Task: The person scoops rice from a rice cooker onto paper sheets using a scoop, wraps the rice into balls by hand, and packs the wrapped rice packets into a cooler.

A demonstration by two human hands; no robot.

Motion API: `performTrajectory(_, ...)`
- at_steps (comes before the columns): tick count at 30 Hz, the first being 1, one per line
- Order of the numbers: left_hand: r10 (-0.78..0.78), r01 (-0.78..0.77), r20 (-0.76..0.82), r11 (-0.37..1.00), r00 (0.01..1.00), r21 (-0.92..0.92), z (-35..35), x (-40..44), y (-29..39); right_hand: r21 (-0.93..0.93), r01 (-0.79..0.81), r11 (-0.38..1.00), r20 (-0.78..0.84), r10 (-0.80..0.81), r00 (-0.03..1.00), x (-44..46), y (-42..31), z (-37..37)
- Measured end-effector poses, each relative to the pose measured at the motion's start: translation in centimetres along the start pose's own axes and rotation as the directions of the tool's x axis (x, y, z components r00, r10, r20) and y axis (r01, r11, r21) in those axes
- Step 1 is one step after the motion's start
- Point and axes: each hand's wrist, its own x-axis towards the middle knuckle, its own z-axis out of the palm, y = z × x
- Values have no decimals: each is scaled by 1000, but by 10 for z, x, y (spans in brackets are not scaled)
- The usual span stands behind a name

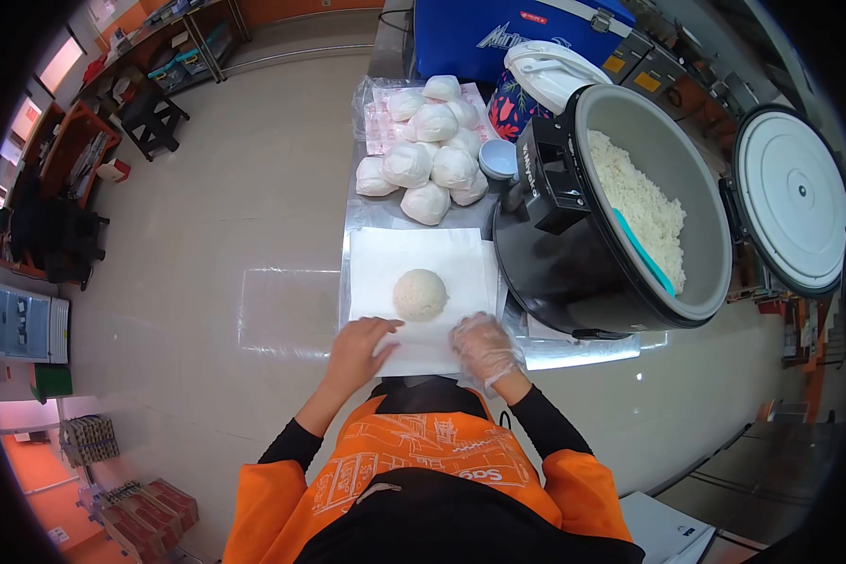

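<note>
A dome of white rice (420, 294) sits on a sheet of white paper (376, 254) at the front of the metal table. My bare left hand (357, 354) is at the paper's lower left, its fingers stretched toward the rice and the thumb apart. On the lower right side of the paper is my right hand (485, 349), in a clear plastic glove. Its fingers are curled, and whatever may be inside them is hidden. Beyond the paper is a pile of round white paper-wrapped bundles (433, 122).
Right of the paper stands a large black rice cooker (555, 273), its lid (788, 199) open, with rice (634, 188) and a teal paddle (644, 252) inside. Behind are a small blue bowl (498, 159), a floral container with white lid (515, 108) and a blue cooler (498, 38).
</note>
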Motion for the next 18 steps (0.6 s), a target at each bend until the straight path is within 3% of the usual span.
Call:
performTrajectory(1,-60,59,-22,997,998,-44,-1,2,-9,-110,-2,994,37,7,999,12,9,17)
performTrajectory(2,-121,117,-39,989,992,-89,0,3,-22,113,4,994,-250,24,968,18,24,37)
performTrajectory(5,-337,297,-81,901,938,-316,11,19,-47,456,116,882,-479,134,867,32,37,11)
performTrajectory(8,-491,414,-104,814,865,-407,28,37,-63,502,26,865,-475,250,844,54,44,19)
performTrajectory(11,-451,379,-190,868,872,-322,48,45,-73,527,-81,846,-467,367,804,66,38,32)
performTrajectory(14,-417,379,-158,898,895,-224,56,47,-72,472,-219,854,-385,423,820,74,30,41)
performTrajectory(18,-218,251,-204,955,954,155,61,50,-70,498,-324,804,-380,538,752,79,24,55)
